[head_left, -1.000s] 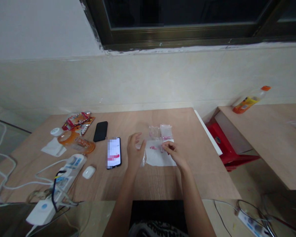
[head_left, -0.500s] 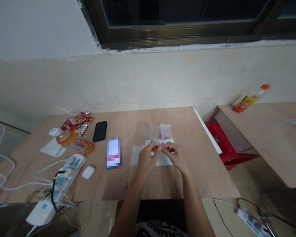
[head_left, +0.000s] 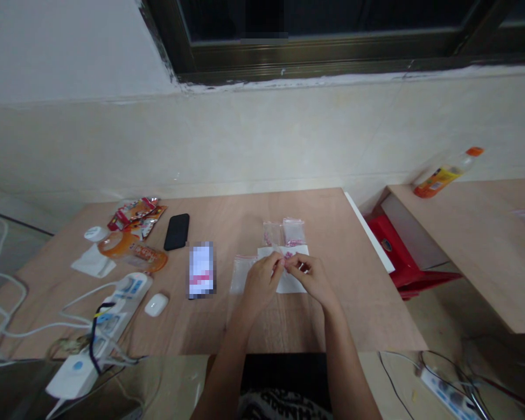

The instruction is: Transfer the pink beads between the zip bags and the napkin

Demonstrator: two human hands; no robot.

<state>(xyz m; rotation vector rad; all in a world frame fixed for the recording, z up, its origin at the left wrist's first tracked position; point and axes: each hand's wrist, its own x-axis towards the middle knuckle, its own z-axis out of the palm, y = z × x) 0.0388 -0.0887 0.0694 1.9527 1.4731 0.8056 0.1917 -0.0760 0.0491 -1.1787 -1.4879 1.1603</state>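
Note:
My left hand (head_left: 262,275) and my right hand (head_left: 310,277) meet over a white sheet of paper (head_left: 293,284). Thumb and fingertips of each hand are pinched together. What lies between them is too small to make out. Small pinkish-red bits (head_left: 288,255) show on the paper just beyond my fingertips. Behind the paper lie two clear plastic bags, a left one (head_left: 272,232) and a right one (head_left: 294,231), both with pinkish-red content or marking. Another clear zip bag (head_left: 241,273) is beside my left hand, partly hidden by it.
Left of my hands lie a lit phone (head_left: 201,270), a dark phone (head_left: 177,231), a white earphone case (head_left: 156,304), an orange drink bottle (head_left: 133,252), snack packets (head_left: 135,216) and a power strip (head_left: 114,318) with cables. A red stool (head_left: 394,256) stands between the tables.
A clear film that stood up from my fingertips no longer shows there. The pinkish-red bits on the paper are more visible. My hands have barely moved.

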